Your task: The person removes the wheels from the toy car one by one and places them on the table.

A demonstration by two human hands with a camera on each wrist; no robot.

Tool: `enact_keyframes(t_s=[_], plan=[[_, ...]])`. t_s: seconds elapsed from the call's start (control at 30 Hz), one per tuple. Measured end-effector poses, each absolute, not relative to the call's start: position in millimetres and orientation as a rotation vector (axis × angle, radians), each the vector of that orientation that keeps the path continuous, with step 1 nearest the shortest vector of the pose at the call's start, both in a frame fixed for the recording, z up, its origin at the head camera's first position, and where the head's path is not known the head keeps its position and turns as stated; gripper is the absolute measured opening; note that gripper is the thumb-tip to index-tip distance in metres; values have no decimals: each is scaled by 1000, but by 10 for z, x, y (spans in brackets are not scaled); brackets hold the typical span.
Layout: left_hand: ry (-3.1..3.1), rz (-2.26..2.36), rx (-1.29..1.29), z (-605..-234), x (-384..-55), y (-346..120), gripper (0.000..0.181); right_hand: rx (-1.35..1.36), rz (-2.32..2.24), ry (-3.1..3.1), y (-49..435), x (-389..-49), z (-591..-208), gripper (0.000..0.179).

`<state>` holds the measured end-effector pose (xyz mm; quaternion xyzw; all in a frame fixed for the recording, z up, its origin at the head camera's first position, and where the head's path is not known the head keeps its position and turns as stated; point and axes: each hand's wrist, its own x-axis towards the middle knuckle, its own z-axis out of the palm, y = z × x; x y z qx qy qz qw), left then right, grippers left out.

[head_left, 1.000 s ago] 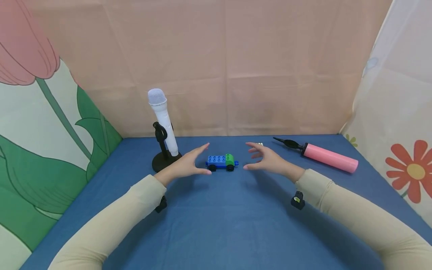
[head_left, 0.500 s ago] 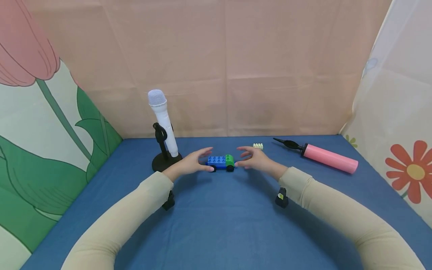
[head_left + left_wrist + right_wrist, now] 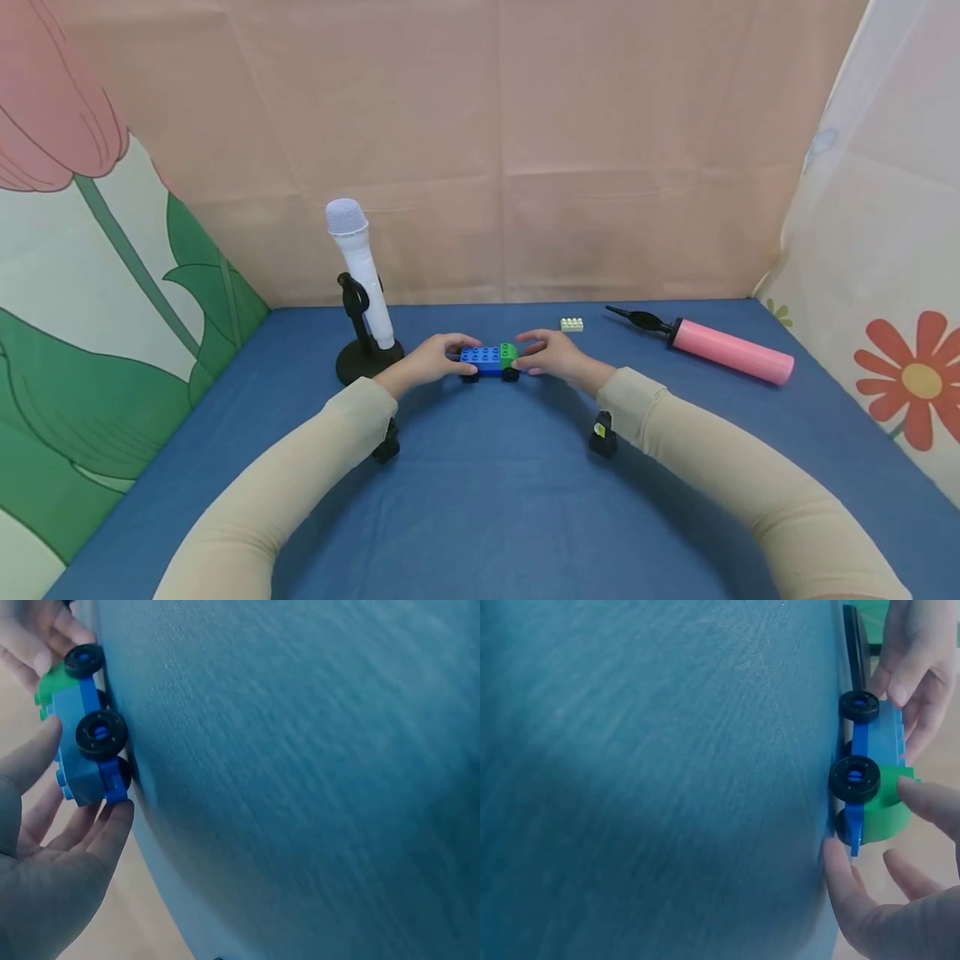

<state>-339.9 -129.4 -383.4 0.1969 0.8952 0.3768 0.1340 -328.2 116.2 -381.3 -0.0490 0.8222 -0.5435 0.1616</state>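
A toy truck of building blocks (image 3: 483, 360), with a blue bed, green cab and black wheels, stands on the table between the two hands. My left hand (image 3: 432, 360) grips its blue rear part; in the left wrist view the thumb lies against the block's side and the fingers curve round the back end. At the green cab (image 3: 889, 806) is my right hand (image 3: 558, 357). Its thumb touches the cab, while the other fingers spread loosely in front of the truck, at least partly apart from it. The truck's far side is hidden.
A white microphone (image 3: 363, 279) leans in a black stand (image 3: 367, 358) just behind the left hand. A small pale yellow block (image 3: 572, 324) lies beyond the right hand. Farther right lies a pink hand pump (image 3: 731, 350). Cloth walls surround the blue table (image 3: 480, 500).
Both hands have moved inward to the toy truck from either side, and their thumbs now touch it. The yellow block behind the right hand has come into full view. The truck stays in place.
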Motion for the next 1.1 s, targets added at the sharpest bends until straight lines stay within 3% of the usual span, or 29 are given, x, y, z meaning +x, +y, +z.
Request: enact_keyframes(t_s=[0.33, 0.8, 1.1], plan=[[2658, 1106, 524, -3826, -3404, -1238, 37, -74, -1594, 2331, 1091, -3295, -3832, 44], [2674, 1072, 531, -3744, -3376, -1233, 36, -113, -1635, 2290, 1134, -3271, -3767, 43], [2614, 1124, 549, -3459, -3297, -1251, 38, -142, -1751, 2229, 1173, -3234, -3563, 43]])
